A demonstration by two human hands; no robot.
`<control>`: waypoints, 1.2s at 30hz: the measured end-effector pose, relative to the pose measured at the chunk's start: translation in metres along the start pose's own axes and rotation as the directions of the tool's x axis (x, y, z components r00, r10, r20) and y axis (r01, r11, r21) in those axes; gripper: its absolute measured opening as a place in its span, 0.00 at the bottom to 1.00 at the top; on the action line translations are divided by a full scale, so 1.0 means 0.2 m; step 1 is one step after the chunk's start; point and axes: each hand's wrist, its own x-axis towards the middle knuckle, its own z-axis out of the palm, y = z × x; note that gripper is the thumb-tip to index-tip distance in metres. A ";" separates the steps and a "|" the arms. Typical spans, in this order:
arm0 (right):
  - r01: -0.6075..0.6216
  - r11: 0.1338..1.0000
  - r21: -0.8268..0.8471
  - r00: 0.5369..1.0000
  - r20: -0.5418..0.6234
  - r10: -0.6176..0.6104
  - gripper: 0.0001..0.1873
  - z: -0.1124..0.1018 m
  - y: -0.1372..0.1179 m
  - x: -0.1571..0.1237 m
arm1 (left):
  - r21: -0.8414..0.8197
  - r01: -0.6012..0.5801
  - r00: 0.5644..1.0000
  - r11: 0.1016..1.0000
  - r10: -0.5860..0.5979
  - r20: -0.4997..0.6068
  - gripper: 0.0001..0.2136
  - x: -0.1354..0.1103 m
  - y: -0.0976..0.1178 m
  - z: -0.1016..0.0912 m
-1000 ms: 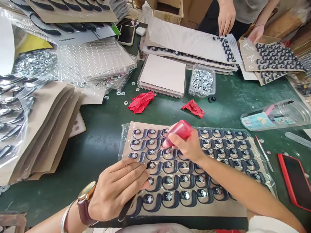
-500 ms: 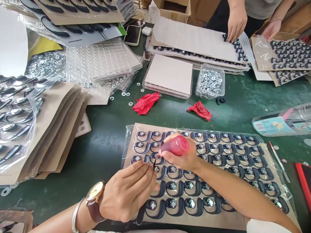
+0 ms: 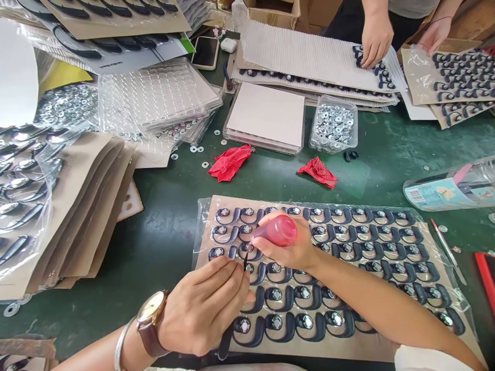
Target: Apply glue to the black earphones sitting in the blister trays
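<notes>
A cardboard sheet (image 3: 348, 350) wrapped in clear film lies in front of me, covered with rows of black ear-hook parts (image 3: 332, 247) with metal discs. My right hand (image 3: 290, 247) is closed round a small red squeeze bottle (image 3: 279, 230), its thin nozzle pointing left and down at a part in the sheet's left rows. My left hand (image 3: 201, 309) rests on the sheet's lower left corner, fingers pinched together beside the nozzle tip, possibly on a thin dark tool. A watch (image 3: 149, 322) and a bangle sit on my left wrist.
Two red rags (image 3: 230, 162) lie on the green table (image 3: 166, 232). A clear tub of washers (image 3: 334, 129) and stacked trays (image 3: 266, 116) stand behind. Cardboard sheets (image 3: 77, 206) pile up at left. Another person's hands (image 3: 375, 38) work at the far side. A plastic jar (image 3: 452, 188) lies at right.
Over the second my right hand brought the bottle down and left, toward my left fingers. The view shifted slightly. In the last half second both hands stayed nearly still.
</notes>
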 end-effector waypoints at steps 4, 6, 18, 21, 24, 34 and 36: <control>-0.063 0.998 -0.006 0.998 -0.005 0.063 0.10 0.00 0.00 0.00 | -0.025 0.014 1.000 1.000 -0.014 0.009 0.10 0.01 0.00 0.00; -0.047 0.999 -0.009 0.999 0.002 0.047 0.10 0.00 0.00 0.00 | -0.023 0.015 1.000 1.000 -0.015 0.006 0.10 0.01 0.00 0.00; 0.026 0.999 -0.020 1.000 0.011 -0.025 0.11 -0.01 0.00 -0.01 | -0.020 0.007 1.000 1.000 -0.006 0.026 0.09 0.01 -0.02 0.00; -0.044 0.999 0.013 0.998 -0.037 0.045 0.10 -0.01 -0.01 -0.01 | -0.025 0.015 1.000 1.000 -0.015 0.021 0.08 0.01 -0.02 0.00; -0.161 0.986 0.044 0.987 -0.013 0.161 0.08 -0.02 -0.02 0.00 | -0.041 0.020 1.000 0.999 -0.019 0.017 0.08 0.01 -0.02 -0.01; -0.219 0.974 0.064 0.976 0.014 0.218 0.08 -0.01 -0.02 0.01 | -0.061 0.028 1.000 0.998 -0.027 0.010 0.08 0.02 -0.03 0.00; -0.207 0.976 0.065 0.978 0.010 0.207 0.08 -0.01 -0.01 0.00 | -0.062 0.032 0.999 0.998 -0.032 0.010 0.08 0.01 -0.03 0.00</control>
